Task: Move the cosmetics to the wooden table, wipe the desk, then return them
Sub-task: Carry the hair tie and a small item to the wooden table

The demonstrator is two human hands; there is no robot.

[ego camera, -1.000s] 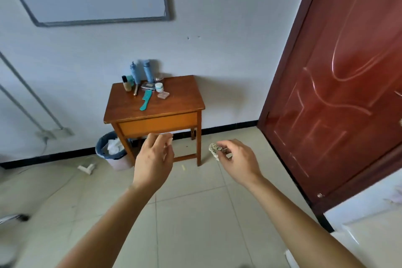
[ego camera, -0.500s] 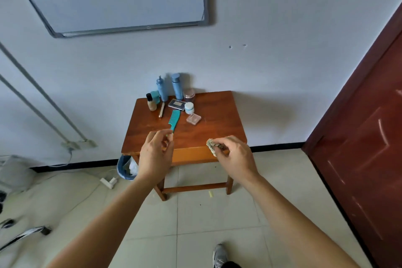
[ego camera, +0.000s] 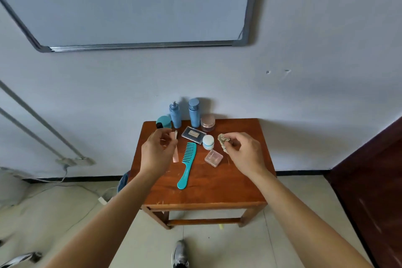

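— Wood, varnished reddish-brown: is that the bench [ego camera: 217,191] in the head view?
— Yes. It is square-topped and scuffed near the front edge, and it stands against a pale wall [ego camera: 304,93] on a tiled floor [ego camera: 217,246]. The cosmetics sit on its back half.
— What shapes?
— By the wall, a blue pump bottle [ego camera: 175,115] and a blue capped bottle [ego camera: 194,113] stand upright. A round teal jar [ego camera: 164,121] is to their left and a clear pink-lidded jar [ego camera: 207,123] to their right. In front lie a flat black compact [ego camera: 193,135], a small white jar [ego camera: 208,142], a square translucent pink case [ego camera: 213,158] and a slim pink stick [ego camera: 175,154]. A long teal comb [ego camera: 187,164] lies with its handle toward the front edge.
— The left grip [ego camera: 157,154]?
— It hovers over the back left corner, fingers loosely curled, with nothing visible in them. It hides part of the pink stick.
— And the right grip [ego camera: 243,150]?
— It pinches a crumpled beige rag [ego camera: 223,139] between thumb and fingertips, above the bench and just right of the white jar.
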